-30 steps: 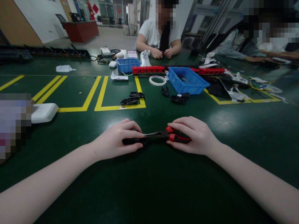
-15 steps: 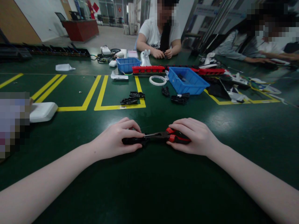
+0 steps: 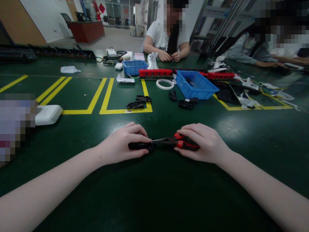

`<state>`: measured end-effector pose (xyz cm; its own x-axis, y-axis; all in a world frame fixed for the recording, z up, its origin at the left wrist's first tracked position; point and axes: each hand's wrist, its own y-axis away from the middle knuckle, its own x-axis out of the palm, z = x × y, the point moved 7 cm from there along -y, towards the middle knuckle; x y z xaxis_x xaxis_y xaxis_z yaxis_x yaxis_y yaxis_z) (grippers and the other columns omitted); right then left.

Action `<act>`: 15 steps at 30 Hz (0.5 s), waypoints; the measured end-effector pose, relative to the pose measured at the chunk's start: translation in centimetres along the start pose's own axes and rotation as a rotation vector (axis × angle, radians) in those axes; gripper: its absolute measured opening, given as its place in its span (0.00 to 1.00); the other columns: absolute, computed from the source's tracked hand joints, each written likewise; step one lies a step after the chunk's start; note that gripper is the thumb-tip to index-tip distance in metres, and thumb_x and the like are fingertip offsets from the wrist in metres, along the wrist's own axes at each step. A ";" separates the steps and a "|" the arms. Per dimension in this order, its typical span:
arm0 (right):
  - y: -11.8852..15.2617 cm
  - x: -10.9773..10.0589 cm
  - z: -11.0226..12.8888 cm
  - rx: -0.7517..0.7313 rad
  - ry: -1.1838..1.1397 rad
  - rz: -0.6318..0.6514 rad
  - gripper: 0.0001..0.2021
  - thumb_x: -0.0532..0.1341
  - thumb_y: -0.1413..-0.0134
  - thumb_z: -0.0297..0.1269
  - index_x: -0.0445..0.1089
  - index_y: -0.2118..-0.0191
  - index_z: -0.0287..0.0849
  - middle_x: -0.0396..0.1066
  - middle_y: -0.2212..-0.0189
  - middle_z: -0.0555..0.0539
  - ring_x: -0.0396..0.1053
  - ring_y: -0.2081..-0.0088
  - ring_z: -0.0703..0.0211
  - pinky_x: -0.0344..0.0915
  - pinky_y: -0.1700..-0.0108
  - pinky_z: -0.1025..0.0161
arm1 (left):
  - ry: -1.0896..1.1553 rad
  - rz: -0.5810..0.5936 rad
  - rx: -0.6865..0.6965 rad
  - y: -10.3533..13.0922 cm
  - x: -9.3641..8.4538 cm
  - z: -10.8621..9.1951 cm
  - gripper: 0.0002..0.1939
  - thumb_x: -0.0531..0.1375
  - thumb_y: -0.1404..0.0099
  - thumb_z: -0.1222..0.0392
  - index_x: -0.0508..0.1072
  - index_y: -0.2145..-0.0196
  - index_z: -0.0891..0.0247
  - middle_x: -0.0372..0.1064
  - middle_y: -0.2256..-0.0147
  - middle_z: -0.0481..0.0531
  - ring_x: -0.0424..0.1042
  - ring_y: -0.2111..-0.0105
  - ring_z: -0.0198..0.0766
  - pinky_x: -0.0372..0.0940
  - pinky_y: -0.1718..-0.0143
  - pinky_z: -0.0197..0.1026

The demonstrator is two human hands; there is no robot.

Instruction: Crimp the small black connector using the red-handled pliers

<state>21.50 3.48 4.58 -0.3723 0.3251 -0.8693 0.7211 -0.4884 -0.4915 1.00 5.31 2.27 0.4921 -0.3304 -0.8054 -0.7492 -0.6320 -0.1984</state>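
Low over the green tabletop, my left hand (image 3: 125,141) is closed around a small black plastic part (image 3: 138,146), its thumb and fingers pinching the sides. My right hand (image 3: 204,141) grips needle-nose pliers (image 3: 180,140) by their red and black handles. The pliers' narrow jaws point left and their tips meet the right end of the black part, close to my left fingertips. Whether the tips clamp some small piece there is too fine to make out. My fingers cover much of the black part.
Beyond my hands lie several similar black parts (image 3: 136,104), a roll of white tape (image 3: 164,84) and a blue bin (image 3: 195,85). Farther back are a smaller blue bin (image 3: 134,68) and a red strip (image 3: 155,72). A white case (image 3: 48,115) sits left. Co-workers sit across and at right.
The whole view has shifted slightly, so everything appears a little farther right. My hands, the pliers and the black part keep the same arrangement.
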 end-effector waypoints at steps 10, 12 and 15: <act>0.0 0.4 0.2 0.009 0.035 0.021 0.22 0.64 0.42 0.45 0.68 0.47 0.36 0.76 0.59 0.37 0.75 0.61 0.50 0.72 0.62 0.55 | 0.034 -0.003 -0.025 -0.1 -0.1 0.2 0.12 0.62 0.33 0.59 0.77 0.52 0.58 0.69 0.55 0.54 0.67 0.55 0.43 0.68 0.55 0.46; -0.1 0.6 0.2 0.011 0.047 0.036 0.23 0.64 0.42 0.45 0.68 0.47 0.35 0.76 0.60 0.37 0.75 0.61 0.50 0.71 0.61 0.54 | 0.034 -0.008 -0.026 -0.1 -0.1 0.4 0.12 0.62 0.33 0.58 0.77 0.52 0.58 0.69 0.55 0.54 0.67 0.55 0.43 0.67 0.55 0.46; -0.2 0.7 0.1 -0.003 0.065 0.050 0.18 0.63 0.41 0.47 0.70 0.54 0.36 0.76 0.62 0.39 0.75 0.62 0.50 0.68 0.60 0.53 | 0.047 -0.006 -0.028 -0.1 0.1 0.5 0.13 0.62 0.33 0.59 0.77 0.51 0.57 0.69 0.55 0.53 0.68 0.55 0.43 0.68 0.56 0.46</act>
<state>20.99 3.70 4.12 -0.2972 0.3526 -0.8873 0.7398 -0.5025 -0.4475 0.86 5.66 1.98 0.5173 -0.3592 -0.7768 -0.7337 -0.6533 -0.1865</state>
